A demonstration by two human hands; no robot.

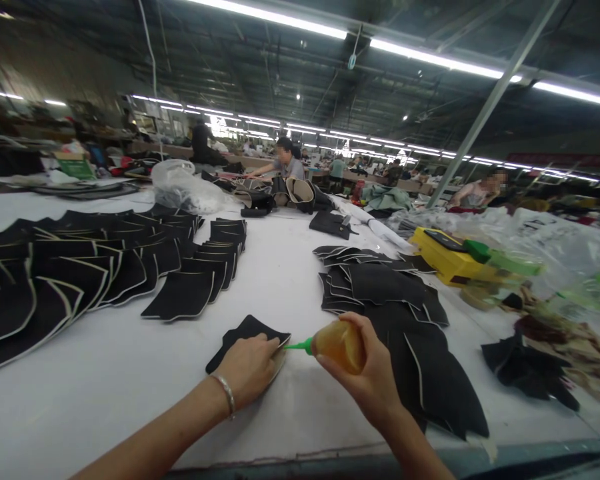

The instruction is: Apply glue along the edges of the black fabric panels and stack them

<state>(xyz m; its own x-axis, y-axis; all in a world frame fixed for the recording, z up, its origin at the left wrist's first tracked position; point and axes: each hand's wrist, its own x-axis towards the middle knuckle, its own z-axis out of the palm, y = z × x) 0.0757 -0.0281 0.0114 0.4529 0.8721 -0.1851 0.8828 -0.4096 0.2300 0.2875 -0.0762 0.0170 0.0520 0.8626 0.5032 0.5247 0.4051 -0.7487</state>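
My left hand, with a silver bracelet at the wrist, rests over a black fabric piece on the white table. Its fingers are bent close together and hold the piece near its right edge; the thumb is largely hidden. In my right hand is a squeeze bottle of amber liquid, gripped around its body and tipped sideways. The bottle's green nozzle points left, and its tip meets the edge of the piece beside my left fingertips.
Overlapping rows of pale-edged black pieces cover the table's left side. More black pieces lie stacked at right. Beyond them are a yellow box, clear plastic bags and dark scraps. A person works across the table.
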